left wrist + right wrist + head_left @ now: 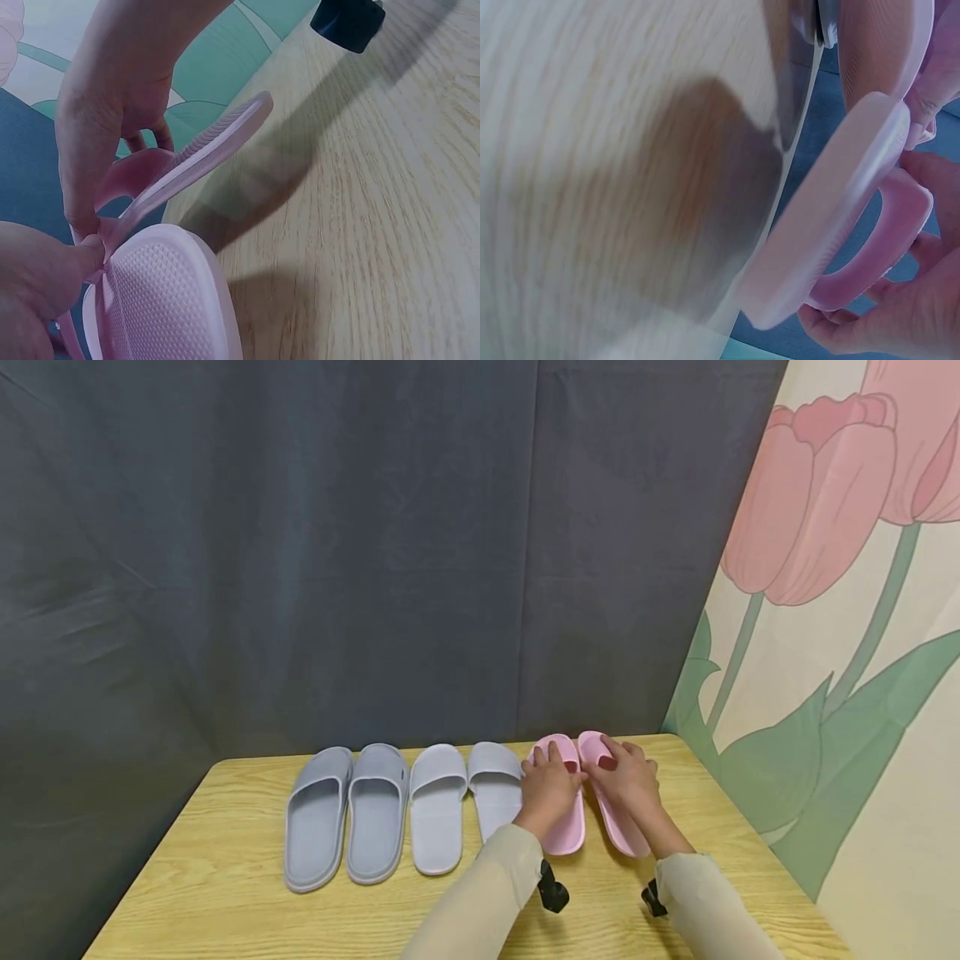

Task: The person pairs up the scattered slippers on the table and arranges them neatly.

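Two pink slippers stand side by side at the right end of a row. My left hand (pixel 550 789) lies over the strap of the left pink slipper (pixel 568 835), its thumb and fingers gripping the strap's sides. Around the strap of the right pink slipper (pixel 626 831) are the fingers of my right hand (pixel 626 781). The left wrist view shows that right slipper (pixel 210 150) tilted, its heel off the wood, beside the left one (pixel 165 300). Thumb and fingers of the right hand (pixel 907 307) hold the strap (pixel 900 225) at both sides in the right wrist view.
Left of the pink pair are a white pair, the left one (pixel 438 827) and the right one (pixel 495 789), then a grey pair (pixel 315 835). All lie on a wooden table (pixel 225 910). Behind it hangs a dark curtain (pixel 375 568); a tulip-painted wall (pixel 787 693) borders the right.
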`<state>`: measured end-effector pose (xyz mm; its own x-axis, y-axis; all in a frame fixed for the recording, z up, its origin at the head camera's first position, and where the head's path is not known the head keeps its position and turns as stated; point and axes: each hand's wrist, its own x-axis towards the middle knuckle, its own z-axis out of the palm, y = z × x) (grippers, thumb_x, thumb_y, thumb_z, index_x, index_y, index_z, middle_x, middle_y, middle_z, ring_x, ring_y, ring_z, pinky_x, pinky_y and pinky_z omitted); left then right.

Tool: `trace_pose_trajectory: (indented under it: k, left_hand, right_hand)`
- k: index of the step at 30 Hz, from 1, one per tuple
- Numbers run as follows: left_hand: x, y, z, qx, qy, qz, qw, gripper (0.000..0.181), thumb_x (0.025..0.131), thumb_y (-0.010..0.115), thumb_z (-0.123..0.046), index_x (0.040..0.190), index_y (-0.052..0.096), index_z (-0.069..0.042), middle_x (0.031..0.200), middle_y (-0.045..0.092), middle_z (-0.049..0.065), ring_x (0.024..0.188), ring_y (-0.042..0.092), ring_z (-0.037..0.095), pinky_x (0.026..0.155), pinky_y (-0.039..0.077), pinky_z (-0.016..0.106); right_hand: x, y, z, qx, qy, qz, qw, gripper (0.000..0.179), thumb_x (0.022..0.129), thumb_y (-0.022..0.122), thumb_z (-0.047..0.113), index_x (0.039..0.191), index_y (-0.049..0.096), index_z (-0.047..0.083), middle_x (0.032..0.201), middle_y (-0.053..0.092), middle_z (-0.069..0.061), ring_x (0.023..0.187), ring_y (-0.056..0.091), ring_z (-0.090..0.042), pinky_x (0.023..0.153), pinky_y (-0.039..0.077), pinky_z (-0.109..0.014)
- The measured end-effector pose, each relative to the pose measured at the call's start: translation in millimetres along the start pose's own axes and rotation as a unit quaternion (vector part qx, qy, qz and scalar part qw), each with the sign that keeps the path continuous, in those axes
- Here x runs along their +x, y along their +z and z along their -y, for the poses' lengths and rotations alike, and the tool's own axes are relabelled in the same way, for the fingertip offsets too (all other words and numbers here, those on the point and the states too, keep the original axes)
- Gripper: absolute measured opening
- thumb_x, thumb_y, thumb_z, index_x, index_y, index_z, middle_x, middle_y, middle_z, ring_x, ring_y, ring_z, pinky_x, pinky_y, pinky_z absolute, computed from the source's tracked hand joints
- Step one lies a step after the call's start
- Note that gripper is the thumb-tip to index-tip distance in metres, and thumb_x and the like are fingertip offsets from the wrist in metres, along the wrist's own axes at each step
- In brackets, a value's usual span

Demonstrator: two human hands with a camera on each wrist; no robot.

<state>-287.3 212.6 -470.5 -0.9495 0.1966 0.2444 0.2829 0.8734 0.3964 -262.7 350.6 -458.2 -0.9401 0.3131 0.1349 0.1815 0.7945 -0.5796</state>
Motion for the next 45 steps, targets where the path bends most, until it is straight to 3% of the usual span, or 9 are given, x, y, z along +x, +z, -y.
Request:
trace_pose_trajectory:
  k: [13,20,28,45]
  left_hand:
    - [-1.2,7.0,-5.5,0.025,-0.027,0.019,0.9991,0.077,0.084,0.055,-0.059,0.141,0.038,-0.009,0.127,0.048,0.015,0.101,0.05,0.033,0.079,0.045,0.038]
    - [-0.7,11.8,-5.3,0.014,-0.038,0.031,0.9987,0.079,0.084,0.056,-0.057,0.142,0.036,-0.008,0.131,0.046,0.016,0.106,0.049,0.035,0.087,0.043,0.041]
    - [0.7,15.9,-5.0,0.017,-0.058,0.052,0.9968,0.083,0.083,0.054,-0.062,0.145,0.032,-0.011,0.134,0.043,0.015,0.108,0.047,0.035,0.082,0.047,0.042]
    - [1.6,23.4,-8.0,0.035,-0.056,0.031,0.9973,0.079,0.083,0.053,-0.063,0.141,0.038,-0.011,0.124,0.047,0.015,0.101,0.048,0.035,0.079,0.045,0.043]
  right_hand:
    - [2.7,2.4,-9.0,-0.008,0.03,0.006,0.9995,0.074,0.084,0.063,0.046,0.145,0.034,0.018,0.145,0.025,-0.026,0.118,0.029,-0.048,0.084,0.036,-0.063]
    - [4.7,4.8,-10.8,-0.017,0.023,0.008,0.9996,0.073,0.083,0.063,0.047,0.144,0.037,0.017,0.143,0.027,-0.027,0.117,0.029,-0.05,0.086,0.033,-0.063]
    - [6.8,8.2,-14.3,-0.019,0.021,0.007,0.9996,0.072,0.082,0.064,0.047,0.143,0.039,0.019,0.142,0.028,-0.027,0.118,0.029,-0.053,0.086,0.032,-0.063]
    - [7.6,14.6,-19.4,-0.022,0.044,0.025,0.9985,0.072,0.082,0.064,0.044,0.144,0.037,0.017,0.144,0.024,-0.027,0.118,0.028,-0.05,0.087,0.031,-0.064]
